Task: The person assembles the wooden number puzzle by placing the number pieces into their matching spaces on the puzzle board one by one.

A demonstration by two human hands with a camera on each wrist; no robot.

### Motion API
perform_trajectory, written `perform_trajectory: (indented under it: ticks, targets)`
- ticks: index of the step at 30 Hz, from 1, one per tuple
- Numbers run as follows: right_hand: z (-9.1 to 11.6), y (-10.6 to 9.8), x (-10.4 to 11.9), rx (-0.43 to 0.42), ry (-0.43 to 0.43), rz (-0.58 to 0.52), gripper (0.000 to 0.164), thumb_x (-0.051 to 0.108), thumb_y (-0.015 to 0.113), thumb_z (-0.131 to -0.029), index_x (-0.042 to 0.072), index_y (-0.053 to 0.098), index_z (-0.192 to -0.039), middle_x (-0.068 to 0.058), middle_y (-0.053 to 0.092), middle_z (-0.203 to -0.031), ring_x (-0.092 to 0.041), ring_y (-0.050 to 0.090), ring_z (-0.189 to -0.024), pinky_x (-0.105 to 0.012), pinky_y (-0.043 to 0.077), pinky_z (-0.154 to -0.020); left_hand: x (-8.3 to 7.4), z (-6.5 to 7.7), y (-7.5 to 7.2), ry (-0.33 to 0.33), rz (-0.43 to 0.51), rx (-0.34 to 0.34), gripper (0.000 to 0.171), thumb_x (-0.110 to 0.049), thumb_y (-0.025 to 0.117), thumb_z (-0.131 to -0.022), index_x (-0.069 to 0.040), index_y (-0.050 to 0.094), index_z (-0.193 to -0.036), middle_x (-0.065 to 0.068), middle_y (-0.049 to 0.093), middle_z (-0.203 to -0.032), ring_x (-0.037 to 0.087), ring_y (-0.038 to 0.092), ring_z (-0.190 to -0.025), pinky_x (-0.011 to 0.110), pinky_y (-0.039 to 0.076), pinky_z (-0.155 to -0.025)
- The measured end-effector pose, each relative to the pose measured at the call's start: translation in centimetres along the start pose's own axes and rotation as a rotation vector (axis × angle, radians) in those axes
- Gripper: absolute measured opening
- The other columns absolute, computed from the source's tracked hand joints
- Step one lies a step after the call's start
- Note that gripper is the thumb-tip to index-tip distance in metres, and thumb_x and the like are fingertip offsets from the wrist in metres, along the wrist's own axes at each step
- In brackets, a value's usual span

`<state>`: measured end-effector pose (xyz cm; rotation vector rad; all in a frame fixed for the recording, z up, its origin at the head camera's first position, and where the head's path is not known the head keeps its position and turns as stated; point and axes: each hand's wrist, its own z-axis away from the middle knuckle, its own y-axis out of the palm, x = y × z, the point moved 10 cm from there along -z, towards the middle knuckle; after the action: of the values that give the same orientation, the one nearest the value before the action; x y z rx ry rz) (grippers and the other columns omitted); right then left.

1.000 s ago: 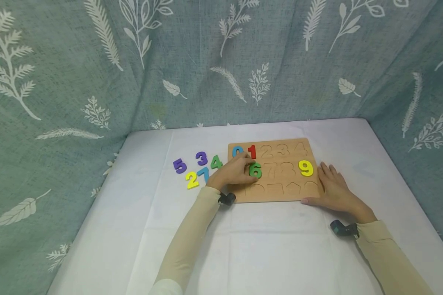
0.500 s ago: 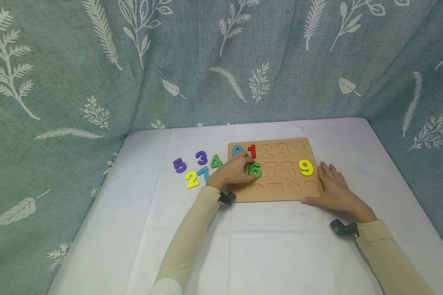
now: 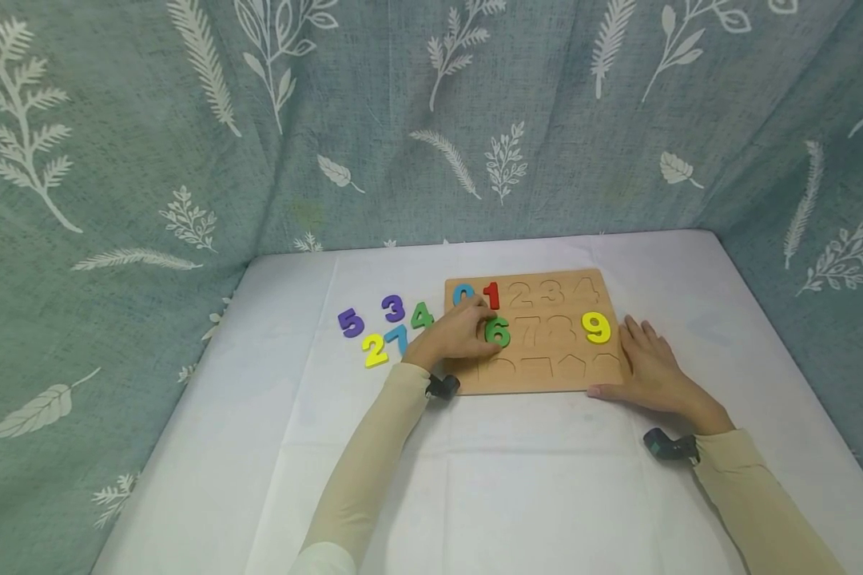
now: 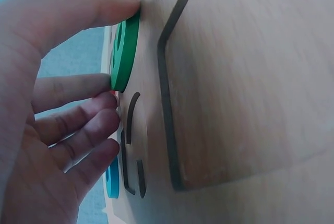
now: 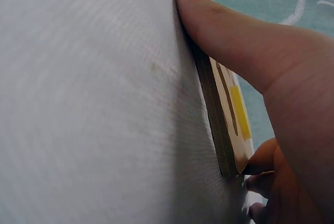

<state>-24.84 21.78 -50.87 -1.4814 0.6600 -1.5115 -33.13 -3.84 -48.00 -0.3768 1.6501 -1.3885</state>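
Observation:
In the head view, my left hand (image 3: 460, 331) is over the left part of a wooden number puzzle board (image 3: 539, 375). Its thumb and index finger pinch a green number 6 (image 3: 498, 332) by its edges, the piece lying at the board's middle row. The left wrist view shows the same green 6 (image 4: 125, 51) between those fingertips, the other fingers loosely bent beside it. My right hand (image 3: 650, 371) rests at the board's right front corner with fingers extended. In the right wrist view, its thumb (image 5: 224, 31) touches the board's front edge and other fingers lie against the side.
A blue 0 (image 3: 463, 292), a red 1 (image 3: 491, 295) and a yellow 9 (image 3: 596, 327) sit on the board. On the white cloth at left lie a purple 5 (image 3: 351, 323), purple 3 (image 3: 393, 308), yellow 2 (image 3: 375, 351), blue 7 (image 3: 399, 337) and green 4 (image 3: 422, 315).

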Motion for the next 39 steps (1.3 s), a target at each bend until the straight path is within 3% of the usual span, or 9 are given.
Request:
perform_trajectory:
  ticks: [6, 11, 15, 22, 27, 32, 39]
  targets:
    - [0.0, 0.1, 0.0, 0.005, 0.001, -0.007, 0.137, 0.064, 0.082, -0.074, -0.013, 0.009, -0.160, -0.041, 0.001, -0.166, -0.061, -0.006, -0.153, -0.076, 0.000, -0.121, 0.1, 0.2, -0.1, -0.018, 0.020, -0.004, 0.063, -0.040, 0.079, -0.087, -0.005, 0.065, -0.137, 0.005, 0.055, -0.125, 0.017, 0.050, -0.102, 0.030, 0.049, -0.086]
    - [0.0, 0.2, -0.1, 0.008, 0.008, -0.005, 0.137, 0.065, 0.082, -0.074, -0.013, 0.008, -0.160, -0.040, 0.001, -0.166, -0.061, -0.007, -0.154, -0.076, 0.000, -0.121, 0.2, 0.8, -0.7, -0.048, 0.043, -0.019, 0.065, -0.042, 0.079, -0.088, -0.008, 0.063, -0.140, 0.005, 0.054, -0.133, 0.018, 0.054, -0.112, 0.035, 0.053, -0.095]
    - [0.0, 0.2, -0.2, 0.008, 0.016, 0.003, 0.138, 0.066, 0.082, -0.074, -0.013, 0.009, -0.160, -0.040, 0.001, -0.166, -0.061, -0.007, -0.154, -0.076, 0.000, -0.121, -0.1, 1.6, -2.0, -0.047, 0.090, -0.059, 0.066, -0.041, 0.079, -0.088, -0.006, 0.062, -0.141, 0.006, 0.053, -0.141, 0.023, 0.055, -0.123, 0.041, 0.053, -0.104]
    - [0.1, 0.1, -0.2, 0.004, 0.017, 0.008, 0.138, 0.066, 0.082, -0.074, -0.014, 0.008, -0.160, -0.040, 0.000, -0.166, -0.061, -0.007, -0.154, -0.076, 0.001, -0.121, -0.7, 3.0, -4.9, -0.019, 0.121, -0.157, 0.060, -0.031, 0.078, -0.089, -0.001, 0.062, -0.139, 0.009, 0.054, -0.135, 0.030, 0.054, -0.126, 0.044, 0.052, -0.107]
    - [0.1, 0.1, -0.3, 0.001, 0.018, 0.005, 0.139, 0.065, 0.083, -0.073, -0.014, 0.008, -0.159, -0.041, 0.001, -0.165, -0.061, -0.007, -0.153, -0.076, 0.000, -0.121, -0.2, 4.7, -6.9, -0.034, 0.132, -0.231, 0.057, -0.034, 0.079, -0.089, -0.004, 0.065, -0.136, 0.007, 0.056, -0.133, 0.026, 0.055, -0.127, 0.046, 0.051, -0.109]
    - [0.0, 0.2, -0.2, 0.003, 0.018, -0.002, 0.139, 0.065, 0.083, -0.073, -0.014, 0.007, -0.159, -0.040, 0.000, -0.165, -0.060, -0.008, -0.154, -0.076, -0.001, -0.121, 0.8, 7.0, -9.3, -0.040, 0.115, -0.327, 0.058, -0.038, 0.080, -0.088, -0.007, 0.066, -0.136, 0.009, 0.059, -0.129, 0.025, 0.057, -0.116, 0.045, 0.054, -0.097]
    - [0.0, 0.0, 0.1, 0.000, 0.007, -0.006, 0.138, 0.064, 0.083, -0.073, -0.014, 0.008, -0.159, -0.040, 0.000, -0.166, -0.060, -0.008, -0.154, -0.076, -0.001, -0.121, 3.6, 10.7, -12.3, -0.107, 0.095, -0.459, 0.059, -0.036, 0.081, -0.088, -0.007, 0.065, -0.136, 0.010, 0.059, -0.131, 0.029, 0.059, -0.116, 0.049, 0.054, -0.099]
